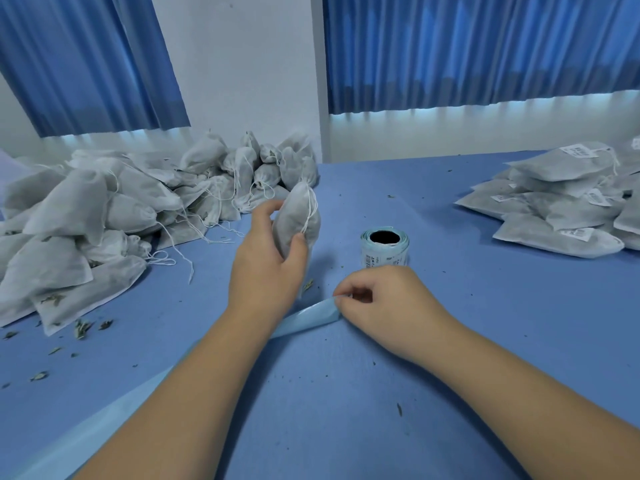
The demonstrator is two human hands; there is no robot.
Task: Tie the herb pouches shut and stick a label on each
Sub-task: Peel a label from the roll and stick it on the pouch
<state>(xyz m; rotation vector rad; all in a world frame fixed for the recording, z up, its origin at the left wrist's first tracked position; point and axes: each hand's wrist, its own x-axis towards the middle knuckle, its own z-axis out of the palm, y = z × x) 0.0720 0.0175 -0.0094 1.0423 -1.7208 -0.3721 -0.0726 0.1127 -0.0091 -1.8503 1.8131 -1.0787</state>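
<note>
Head view. At frame centre the left hand (266, 258) grips an upright grey fabric herb pouch (296, 220), drawstring dangling. Lower right of it, the right hand (384, 303) pinches a pale blue backing strip (304, 318) lying on the blue-covered desk (346, 393), near the white label roll (385, 247). Unlabelled pouches (104, 216) are heaped at left; flat labelled pouches (561, 199) are stacked at right.

On the table (519, 289), a roll of labels (385, 247) stood near the middle. A heap of pouches (104, 216) lay at its ten o'clock, a stack of labelled pouches (561, 202) at two o'clock. The left hand (266, 268) held one pouch (294, 220) upright at nine o'clock; the right hand (388, 306), at six o'clock, pinched a strip (304, 318) trailing toward eight o'clock.
</note>
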